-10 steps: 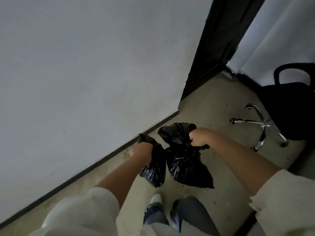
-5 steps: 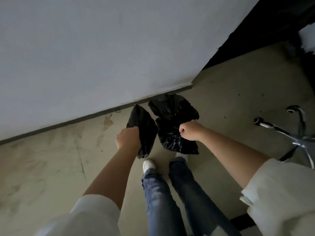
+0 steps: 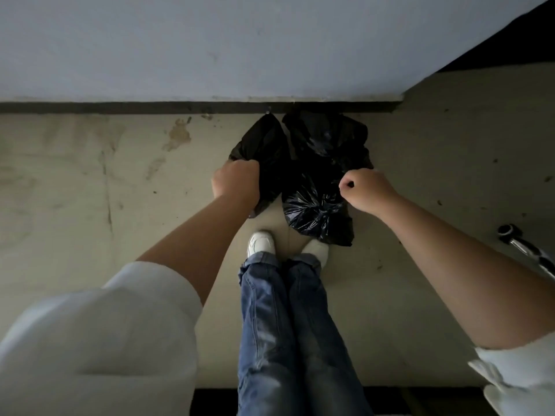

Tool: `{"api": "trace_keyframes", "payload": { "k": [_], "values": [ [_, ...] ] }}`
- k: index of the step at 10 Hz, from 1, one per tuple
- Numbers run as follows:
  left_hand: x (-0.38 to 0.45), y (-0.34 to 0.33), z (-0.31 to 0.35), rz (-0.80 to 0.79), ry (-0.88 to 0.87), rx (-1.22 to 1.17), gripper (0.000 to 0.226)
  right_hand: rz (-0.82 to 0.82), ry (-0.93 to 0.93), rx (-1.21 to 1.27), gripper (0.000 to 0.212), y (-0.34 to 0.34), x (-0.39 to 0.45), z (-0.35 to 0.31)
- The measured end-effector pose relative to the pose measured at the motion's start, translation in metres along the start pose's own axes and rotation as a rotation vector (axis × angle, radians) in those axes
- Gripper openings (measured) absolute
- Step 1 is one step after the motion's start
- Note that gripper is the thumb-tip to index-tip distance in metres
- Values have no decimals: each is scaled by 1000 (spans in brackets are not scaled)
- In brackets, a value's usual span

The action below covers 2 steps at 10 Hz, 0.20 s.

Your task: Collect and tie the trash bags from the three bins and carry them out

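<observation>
Since the earlier frame both bags have been brought down against the foot of the wall (image 3: 210,49); the view has swung to face the baseboard (image 3: 120,107) squarely, and the doorway has slid off to the upper right; the right hand (image 3: 368,189) is now seen clear of its bag.

Step judged in hand: setting-down of two tied bags at the wall, part of the carrying-out; a third bag is not seen in this view.

Left hand (image 3: 237,183): fingers curled tightly round the gathered top of the small bag (image 3: 261,145), which is held; whether its bottom rests on the floor (image 3: 90,205) cannot be told.

Right hand: fingers curled into a loose fist, nothing seen inside it; it lies just beside the upper edge of the large bag (image 3: 321,175), and contact cannot be told; the knotted neck of that bag is seen below the hand, near the shoes (image 3: 260,242).

Next move, as judged: release of the small bag by the left hand, or a fresh grip on the knot by the right if carrying is to go on; a chair leg (image 3: 522,249) lies well apart at right.
</observation>
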<state>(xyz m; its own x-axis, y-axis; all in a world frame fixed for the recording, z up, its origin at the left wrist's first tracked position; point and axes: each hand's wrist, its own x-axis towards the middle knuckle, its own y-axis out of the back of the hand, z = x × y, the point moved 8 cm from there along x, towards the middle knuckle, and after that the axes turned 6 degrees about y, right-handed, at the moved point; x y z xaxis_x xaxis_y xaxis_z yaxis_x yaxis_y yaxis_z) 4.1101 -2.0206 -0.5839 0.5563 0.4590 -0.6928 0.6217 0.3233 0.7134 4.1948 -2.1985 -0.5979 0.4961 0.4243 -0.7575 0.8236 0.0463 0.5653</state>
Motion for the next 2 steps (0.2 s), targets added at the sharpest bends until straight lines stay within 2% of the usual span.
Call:
{"api": "trace_keyframes", "payload": {
  "k": [1,2],
  "values": [
    [1,4,2,17,-28,18,30,68,18,-9,32,13,-3,4],
    [-4,12,0,81,-20,-29,36,304,71,99,31,56,-21,1]
  ]
}}
